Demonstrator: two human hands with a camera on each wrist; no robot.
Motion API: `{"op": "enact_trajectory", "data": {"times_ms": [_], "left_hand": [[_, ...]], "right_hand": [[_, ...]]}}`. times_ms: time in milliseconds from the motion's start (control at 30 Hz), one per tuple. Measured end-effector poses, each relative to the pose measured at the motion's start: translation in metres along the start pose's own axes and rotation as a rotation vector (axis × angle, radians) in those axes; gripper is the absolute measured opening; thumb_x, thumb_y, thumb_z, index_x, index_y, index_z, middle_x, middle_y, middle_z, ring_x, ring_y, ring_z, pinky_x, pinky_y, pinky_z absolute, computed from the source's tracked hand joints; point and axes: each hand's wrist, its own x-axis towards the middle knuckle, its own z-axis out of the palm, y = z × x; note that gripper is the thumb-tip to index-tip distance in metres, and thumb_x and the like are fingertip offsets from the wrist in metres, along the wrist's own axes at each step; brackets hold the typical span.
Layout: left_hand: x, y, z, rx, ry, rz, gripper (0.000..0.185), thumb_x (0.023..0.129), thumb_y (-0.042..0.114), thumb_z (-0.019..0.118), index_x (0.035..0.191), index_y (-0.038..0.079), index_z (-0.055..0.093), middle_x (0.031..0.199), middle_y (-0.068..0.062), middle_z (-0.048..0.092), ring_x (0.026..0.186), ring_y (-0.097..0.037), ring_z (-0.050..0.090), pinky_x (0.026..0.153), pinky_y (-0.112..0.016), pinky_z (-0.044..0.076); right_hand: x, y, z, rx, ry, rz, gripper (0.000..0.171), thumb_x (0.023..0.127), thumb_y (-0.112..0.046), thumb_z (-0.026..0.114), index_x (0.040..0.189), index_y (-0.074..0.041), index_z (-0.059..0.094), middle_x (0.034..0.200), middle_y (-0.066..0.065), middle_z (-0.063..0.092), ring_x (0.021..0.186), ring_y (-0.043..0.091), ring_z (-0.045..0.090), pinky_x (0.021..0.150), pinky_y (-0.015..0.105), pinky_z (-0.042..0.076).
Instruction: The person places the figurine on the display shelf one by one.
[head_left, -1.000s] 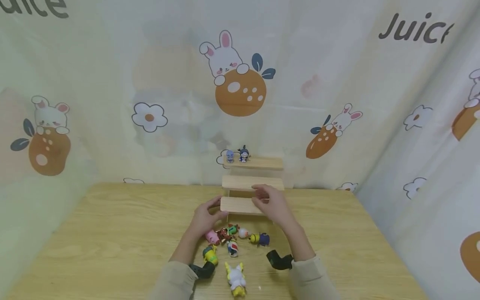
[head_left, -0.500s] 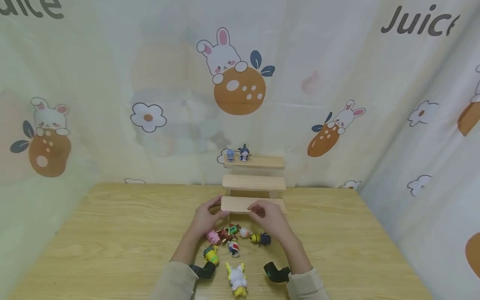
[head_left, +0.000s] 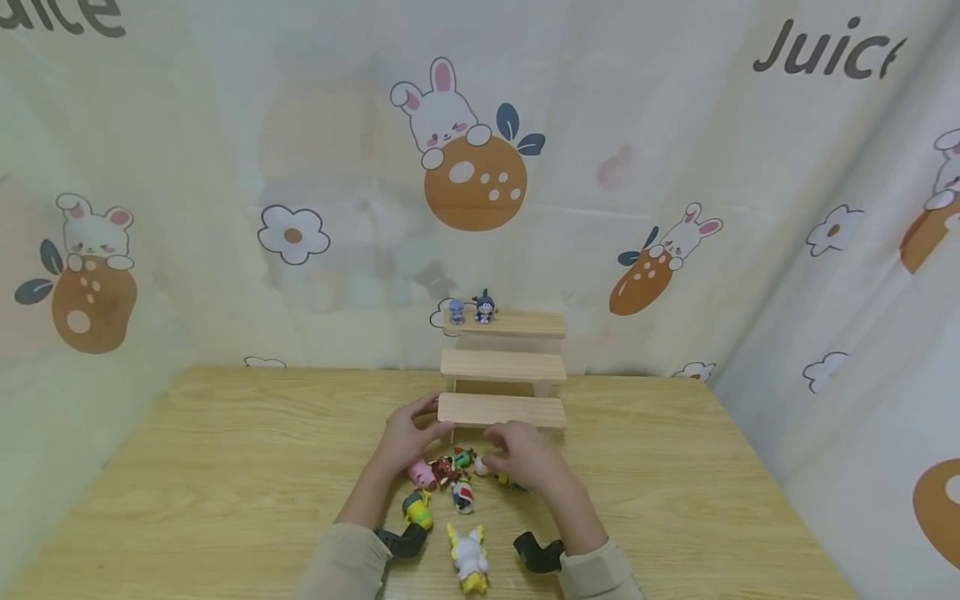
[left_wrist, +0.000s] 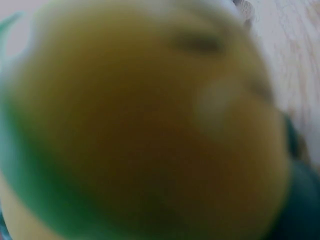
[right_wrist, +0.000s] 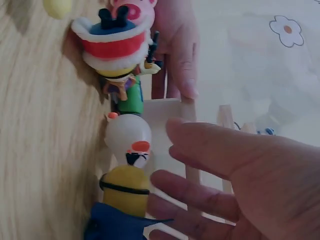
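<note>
We see the right hand (head_left: pixel 528 457) with its fingers spread, holding nothing, in front of the lowest step (head_left: pixel 502 408) of the wooden display stand. The white chicken figurine (right_wrist: pixel 129 135) lies right at its fingertips, on their left-hand side, with the yellow minion figurine (right_wrist: pixel 125 187) beside it, mostly under the hand from above. We read the minion's long axis as running roughly along the step, head towards the chicken (the chicken is too round for us to judge its axis). We cannot tell whether any finger touches either toy. The left hand (head_left: pixel 405 437) grips the step's left end between thumb and fingers, with the pink pig figurine (head_left: pixel 422 473) just below it; of our two hands, the right is clearly nearer the chicken.
</note>
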Motion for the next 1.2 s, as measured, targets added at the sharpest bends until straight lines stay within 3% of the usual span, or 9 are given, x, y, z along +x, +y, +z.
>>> {"op": "enact_trajectory", "data": {"times_ms": [333,700,1200], "left_hand": [[0.000,0.000,0.000,0.002,0.007,-0.010,0.076,0.076,0.046,0.076,0.140,0.018,0.047,0.127,-0.004,0.063,0.131,-0.031,0.046,0.111,-0.057,0.027],[0.000,0.000,0.001,-0.012,0.004,-0.008,0.077,0.076,0.047,0.076,0.141,0.018,0.047,0.127,-0.004,0.062,0.131,-0.031,0.045,0.110,-0.056,0.028],[0.000,-0.003,0.002,-0.009,0.012,0.012,0.077,0.075,0.046,0.076,0.140,0.016,0.047,0.125,-0.003,0.064,0.130,-0.029,0.047,0.111,-0.053,0.029]], "right_hand": [[0.000,-0.001,0.008,-0.049,-0.031,0.034,0.038,0.080,-0.029,0.076,0.110,-0.007,0.066,0.090,0.003,0.068,0.080,0.015,0.062,0.069,0.034,0.051],[0.000,0.001,0.016,-0.080,-0.028,0.032,0.021,0.083,-0.027,0.072,0.099,-0.014,0.068,0.086,0.000,0.069,0.074,0.012,0.061,0.063,0.030,0.049],[-0.001,0.003,0.012,-0.044,-0.019,-0.008,0.020,0.087,-0.023,0.068,0.101,-0.009,0.069,0.086,0.001,0.067,0.074,0.011,0.058,0.064,0.030,0.048]]}}
